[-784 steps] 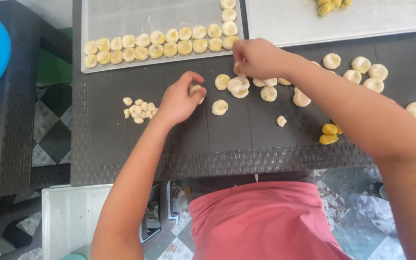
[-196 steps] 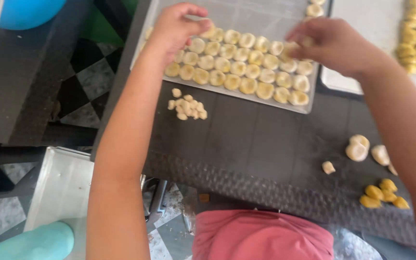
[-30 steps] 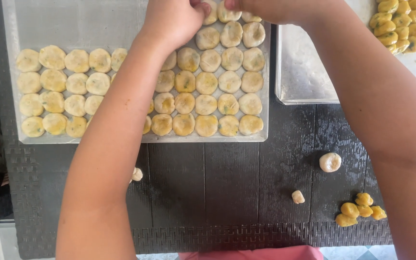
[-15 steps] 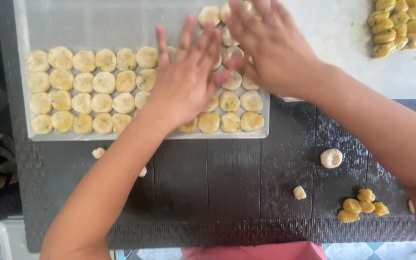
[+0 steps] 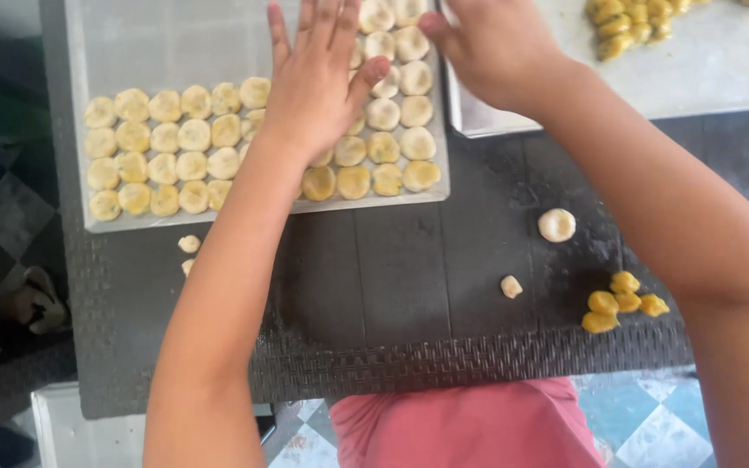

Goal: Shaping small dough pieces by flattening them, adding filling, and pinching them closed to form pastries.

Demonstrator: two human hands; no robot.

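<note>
Open room lay at the centre of the dark table [image 5: 392, 286]; both trays crowded the top of the frame.

The baking tray [image 5: 132, 43] at upper left was bare along its top but packed with rows of dough rounds [image 5: 175, 165] across its lower half, under the flat left hand [image 5: 318, 82]. A second tray [image 5: 721, 69] filled the upper right, the right hand [image 5: 491, 48] over the narrow gap between them. At centre right a lone dough round [image 5: 556, 224], a small scrap [image 5: 510, 286] and a cluster of yellow pieces [image 5: 621, 303] stood in the way; two crumbs [image 5: 188, 245] lay just below the first tray.
</note>
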